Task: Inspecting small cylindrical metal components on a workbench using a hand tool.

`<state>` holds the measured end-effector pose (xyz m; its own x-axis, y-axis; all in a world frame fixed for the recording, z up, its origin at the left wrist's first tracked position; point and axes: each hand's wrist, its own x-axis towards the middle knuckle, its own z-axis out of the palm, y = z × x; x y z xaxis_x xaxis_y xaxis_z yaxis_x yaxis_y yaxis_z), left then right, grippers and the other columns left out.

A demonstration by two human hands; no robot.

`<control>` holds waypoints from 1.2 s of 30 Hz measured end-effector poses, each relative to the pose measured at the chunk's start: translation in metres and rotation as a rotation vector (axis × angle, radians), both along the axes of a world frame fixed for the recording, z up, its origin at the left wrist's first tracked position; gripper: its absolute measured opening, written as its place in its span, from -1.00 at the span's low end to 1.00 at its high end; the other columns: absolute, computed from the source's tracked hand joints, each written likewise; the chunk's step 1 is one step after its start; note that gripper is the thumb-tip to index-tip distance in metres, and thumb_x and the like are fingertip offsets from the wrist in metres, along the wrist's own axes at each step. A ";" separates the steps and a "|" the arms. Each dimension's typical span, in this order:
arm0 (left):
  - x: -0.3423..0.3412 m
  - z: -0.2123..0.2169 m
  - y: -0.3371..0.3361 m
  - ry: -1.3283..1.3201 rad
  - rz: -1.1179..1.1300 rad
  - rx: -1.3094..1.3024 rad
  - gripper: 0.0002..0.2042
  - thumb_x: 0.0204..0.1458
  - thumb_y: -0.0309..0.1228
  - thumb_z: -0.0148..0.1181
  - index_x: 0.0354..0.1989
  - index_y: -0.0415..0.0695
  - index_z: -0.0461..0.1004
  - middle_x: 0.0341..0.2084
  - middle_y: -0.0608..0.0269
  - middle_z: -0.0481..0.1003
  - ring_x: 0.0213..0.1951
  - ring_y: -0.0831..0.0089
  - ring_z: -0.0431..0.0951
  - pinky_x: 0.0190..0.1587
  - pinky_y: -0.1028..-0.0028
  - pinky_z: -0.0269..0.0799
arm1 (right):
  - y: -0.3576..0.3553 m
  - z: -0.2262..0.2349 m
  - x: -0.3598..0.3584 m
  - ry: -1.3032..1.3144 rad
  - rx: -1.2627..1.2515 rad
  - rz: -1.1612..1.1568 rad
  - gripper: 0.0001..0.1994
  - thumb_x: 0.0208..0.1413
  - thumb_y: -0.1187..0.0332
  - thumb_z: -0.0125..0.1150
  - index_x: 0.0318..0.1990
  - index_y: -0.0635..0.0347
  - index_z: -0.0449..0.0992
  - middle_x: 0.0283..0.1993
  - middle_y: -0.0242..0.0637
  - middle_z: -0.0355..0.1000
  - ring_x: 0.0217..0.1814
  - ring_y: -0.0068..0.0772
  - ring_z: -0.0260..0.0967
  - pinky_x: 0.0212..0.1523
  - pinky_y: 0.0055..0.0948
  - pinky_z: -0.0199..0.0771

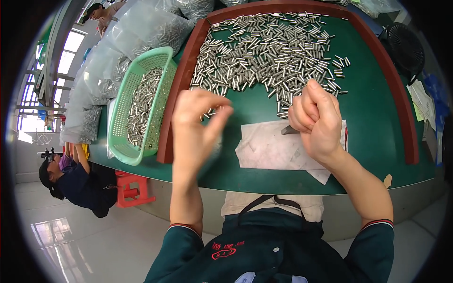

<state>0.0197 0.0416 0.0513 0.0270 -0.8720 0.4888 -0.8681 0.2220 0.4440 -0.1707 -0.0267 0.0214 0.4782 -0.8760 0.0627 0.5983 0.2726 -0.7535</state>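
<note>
A wide heap of short shiny metal pins [264,52] covers the far part of the green tabletop [250,106]. My left hand [193,125] is over the left side, slightly blurred, its thumb and fingers apart. A few loose pins [210,113] show in the gap between them; whether the hand touches these I cannot tell. At the heap's near right edge my right hand [318,122] is closed in a fist, thumb upward. Out of its underside sticks a flat grey metal piece [289,130], the rest hidden in the palm. Below lies a stained whitish cloth or paper [269,148].
A red-brown raised border [389,80] frames the work area. Left of it stands a green plastic basket [163,59] holding more pins, beside clear bags [151,28] of pins. A black fan [404,47] stands at the right. Another person [78,181] is at the left.
</note>
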 end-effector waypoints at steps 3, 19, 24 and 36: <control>-0.038 -0.020 0.005 0.074 -0.255 0.254 -0.89 -0.33 -0.57 0.20 -0.55 -0.20 0.44 -0.60 0.26 0.34 -0.46 0.37 0.32 -0.37 0.46 0.23 | 0.000 0.000 0.001 -0.011 0.022 -0.008 -0.58 0.12 0.25 -0.23 -0.79 0.06 -0.01 -0.85 -0.51 -0.08 -0.82 -0.71 -0.28 -0.79 -0.62 -0.28; -0.046 -0.033 0.019 -0.404 -0.245 0.062 -0.87 -0.26 -0.55 0.12 -0.50 -0.16 0.31 -0.56 0.27 0.29 -0.45 0.35 0.29 -0.33 0.42 0.14 | 0.005 0.003 0.003 0.014 0.001 0.004 -0.57 0.11 0.24 -0.18 -0.79 0.07 0.00 -0.84 -0.52 -0.07 -0.81 -0.73 -0.25 -0.79 -0.64 -0.25; -0.007 0.001 0.083 -0.302 0.193 0.048 -0.87 -0.25 -0.63 0.06 -0.51 -0.18 0.29 -0.54 0.22 0.33 -0.44 0.28 0.31 -0.31 0.38 0.13 | -0.001 -0.006 0.000 0.003 0.030 -0.014 -0.58 0.12 0.25 -0.20 -0.78 0.05 -0.01 -0.84 -0.51 -0.09 -0.80 -0.72 -0.28 -0.79 -0.63 -0.28; 0.077 -0.030 0.279 -0.477 1.161 0.838 -0.71 -0.11 -0.24 0.11 -0.64 -0.24 0.33 -0.55 0.12 0.37 -0.43 0.23 0.36 -0.32 0.24 0.23 | 0.001 0.004 0.003 0.021 0.027 -0.005 -0.58 0.15 0.24 -0.28 -0.77 0.04 -0.03 -0.87 -0.49 -0.12 -0.83 -0.68 -0.34 -0.80 -0.60 -0.29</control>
